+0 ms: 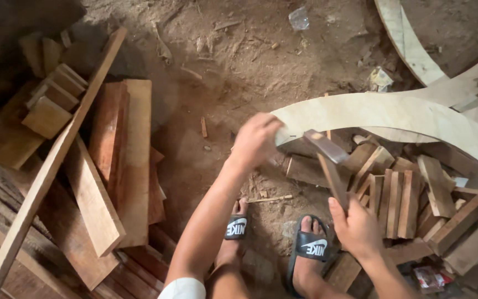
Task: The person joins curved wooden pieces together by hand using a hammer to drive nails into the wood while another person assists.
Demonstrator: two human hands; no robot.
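Blur smears the left hand (256,138) at frame centre, so its fingers cannot be counted; they look curled down over the end of the curved plywood strip (383,113), pressing it, though whether they clamp it or only rest on it I cannot tell. That forearm rises from the lower middle of the frame, elbow bent, with a white sleeve (182,289) cut off at the bottom edge. Right hand (356,227), lower right of centre, has its fingers closed around the wooden handle of a hammer (330,160); the handle slants up and left to a dark metal head, itself blurred, just beside the strip's end and the left hand. Right wrist and forearm run off the bottom edge. Two feet in black slides (311,246) stand on the dirt floor (233,61) between the arms; the left one is partly hidden behind the left forearm. Three curved strips show in the upper right, two of them cut off by the frame. Beneath the strip, at right, lies a heap of short wood offcuts (410,199), too jumbled to count, its right edge out of view. Reddish boards (123,160) fill the left, with one long pale lath (56,160) lying diagonally across them; the far upper left is in deep shadow.
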